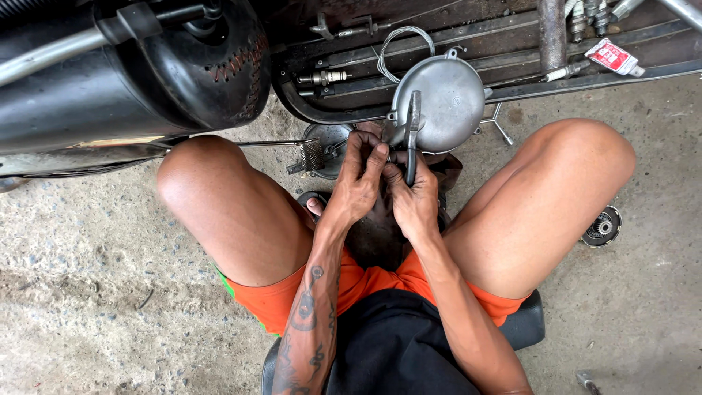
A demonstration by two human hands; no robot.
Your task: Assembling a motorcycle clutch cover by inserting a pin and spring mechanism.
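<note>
Rough concrete floor (95,307) lies below. Round grey metal cover (446,102) stands just beyond both hands. Right hand (415,201) grips upright pliers (413,135); left hand (360,183) pinches at the cover's lower edge.

Black tank (131,80), red-white packet (613,56), gear (602,227) on concrete floor (88,292).
</note>
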